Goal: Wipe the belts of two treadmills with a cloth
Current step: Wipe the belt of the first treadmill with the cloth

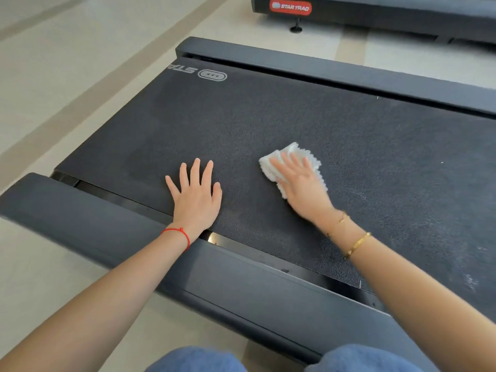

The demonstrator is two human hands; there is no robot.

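A dark textured treadmill belt [268,124] fills the middle of the view. On it lies a white fluffy cloth [292,153], and my right hand [303,183] presses flat on it with straight fingers. Left of the cloth, my left hand [197,194] rests palm down on the bare belt with its fingers spread, close to the near side rail. A second treadmill [375,12] with a red STAR TRAC badge stands at the top right.
Dark side rails run along the belt: the near rail [107,226] under my forearms and the far rail [322,68]. Beige floor [67,76] with tan stripes lies to the left. My knees in blue trousers [198,361] show at the bottom.
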